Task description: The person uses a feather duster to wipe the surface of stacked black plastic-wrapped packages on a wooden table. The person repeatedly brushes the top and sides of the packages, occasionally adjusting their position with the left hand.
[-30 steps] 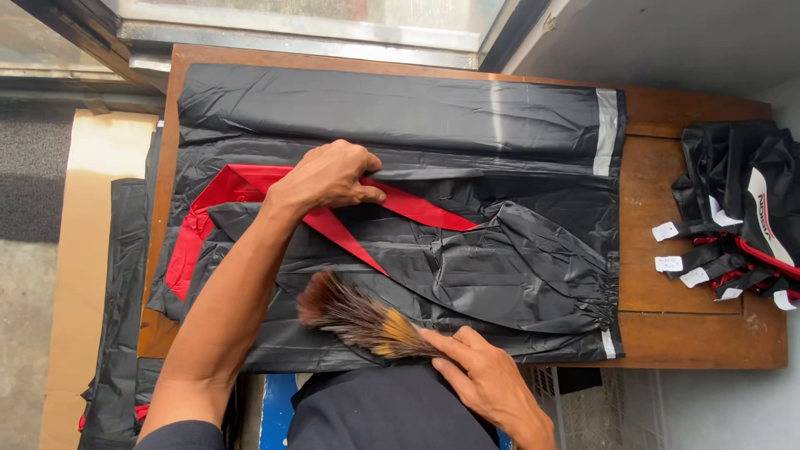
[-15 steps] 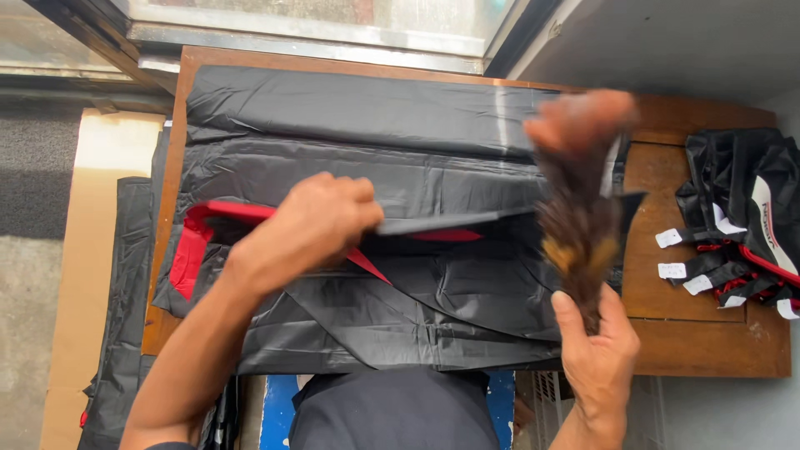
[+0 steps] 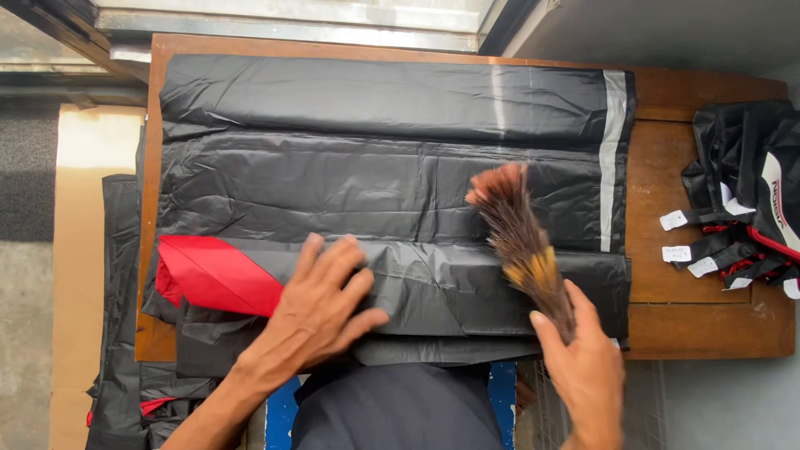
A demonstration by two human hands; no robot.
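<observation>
a black garment (image 3: 383,192) with a red panel (image 3: 221,275) is laid folded across a wooden table (image 3: 708,325), filling most of the top; a grey stripe (image 3: 615,158) runs down its 3 o'clock end. the left hand (image 3: 321,304) is pressed flat on the folded lower layer, fingers spread and open, just at 3 o'clock of the red panel. a feather duster (image 3: 517,237) is gripped at its handle by the right hand (image 3: 583,362), closed around it near the table's 6 o'clock edge, with the feathers pointed toward 11 o'clock and resting on the garment. a pile of folded black garments (image 3: 746,192) with white tags is seen at the table's 3 o'clock end. more black cloth (image 3: 121,333) hangs at 8 o'clock.
</observation>
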